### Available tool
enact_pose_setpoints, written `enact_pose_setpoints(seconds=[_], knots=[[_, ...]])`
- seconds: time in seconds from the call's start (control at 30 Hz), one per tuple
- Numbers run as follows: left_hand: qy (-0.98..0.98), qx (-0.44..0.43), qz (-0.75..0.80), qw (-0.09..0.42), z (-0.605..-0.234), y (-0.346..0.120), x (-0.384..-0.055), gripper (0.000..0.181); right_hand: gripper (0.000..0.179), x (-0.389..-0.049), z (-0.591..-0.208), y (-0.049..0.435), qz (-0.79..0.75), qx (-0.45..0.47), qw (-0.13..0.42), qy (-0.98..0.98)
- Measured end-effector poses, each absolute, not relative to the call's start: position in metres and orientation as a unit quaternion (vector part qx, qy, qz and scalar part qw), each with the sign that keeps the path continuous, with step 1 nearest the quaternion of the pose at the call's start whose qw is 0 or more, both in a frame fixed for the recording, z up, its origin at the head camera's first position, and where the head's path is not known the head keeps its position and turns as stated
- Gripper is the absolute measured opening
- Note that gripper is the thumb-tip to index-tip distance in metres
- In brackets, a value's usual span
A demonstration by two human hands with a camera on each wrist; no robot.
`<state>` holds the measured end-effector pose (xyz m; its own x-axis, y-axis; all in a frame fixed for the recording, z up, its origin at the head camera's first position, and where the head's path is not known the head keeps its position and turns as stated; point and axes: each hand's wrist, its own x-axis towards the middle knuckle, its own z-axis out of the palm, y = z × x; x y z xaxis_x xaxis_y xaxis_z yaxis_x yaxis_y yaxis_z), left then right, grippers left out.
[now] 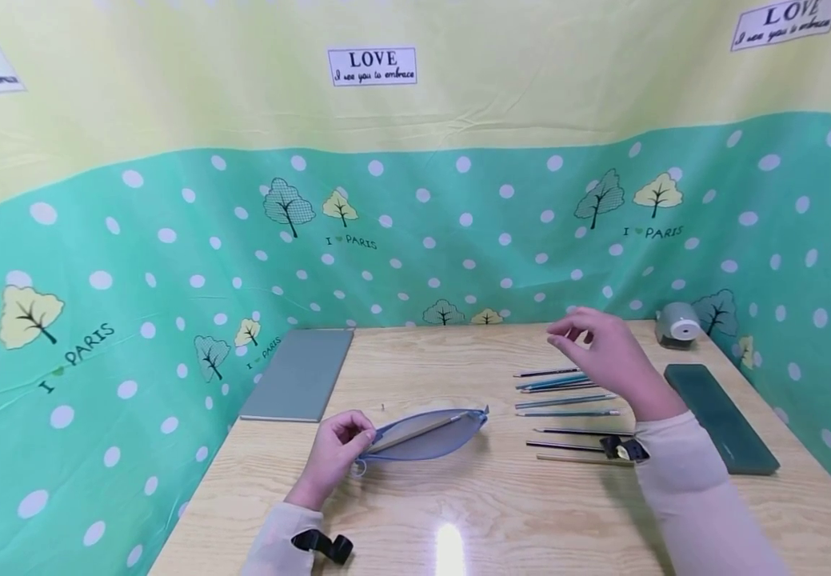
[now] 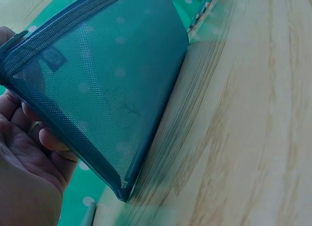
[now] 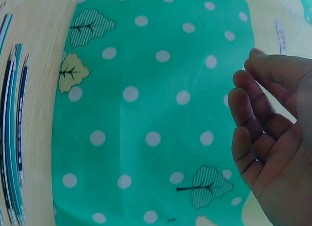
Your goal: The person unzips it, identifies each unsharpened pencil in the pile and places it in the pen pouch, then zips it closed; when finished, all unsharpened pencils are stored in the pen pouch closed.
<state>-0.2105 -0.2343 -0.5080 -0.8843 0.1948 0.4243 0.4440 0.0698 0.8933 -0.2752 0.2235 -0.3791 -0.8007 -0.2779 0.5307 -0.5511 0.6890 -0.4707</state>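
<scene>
My left hand [image 1: 337,450] pinches one end of a blue mesh zip pouch [image 1: 451,440], thumb and fingers at its corner. The pouch gapes along its top, and a pencil [image 1: 415,433] lies lengthwise inside. In the left wrist view the mesh side and zip of the pouch [image 2: 112,84] face the camera, with its lower edge close to the table. My right hand [image 1: 605,352] is raised beyond the pouch, over a spread of several pencils [image 1: 566,414]. Its fingers are loosely bent with nothing between them, as the right wrist view of the hand [image 3: 273,123] also shows.
A flat grey board or folder [image 1: 301,374] lies at the back left. On the right are a long dark green case [image 1: 721,420] and a grey pencil sharpener [image 1: 677,326]. A polka-dot curtain [image 1: 401,232] hangs round the table's back and sides.
</scene>
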Motion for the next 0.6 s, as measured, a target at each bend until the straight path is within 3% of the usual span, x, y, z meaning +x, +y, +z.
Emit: enact_pose_setpoints(seconds=[0.2,0.6], knots=[[-0.724,-0.217,-0.647,0.101,-0.508,-0.234,-0.213,0.005,0.011,-0.291,-0.376,0.240,0.309,0.199,0.179,-0.913],[-0.731,-0.215,-0.640,0.102,-0.510,-0.235,-0.212,0.005,0.013,-0.340,-0.404,0.268,0.281,0.153,0.023,-0.947]])
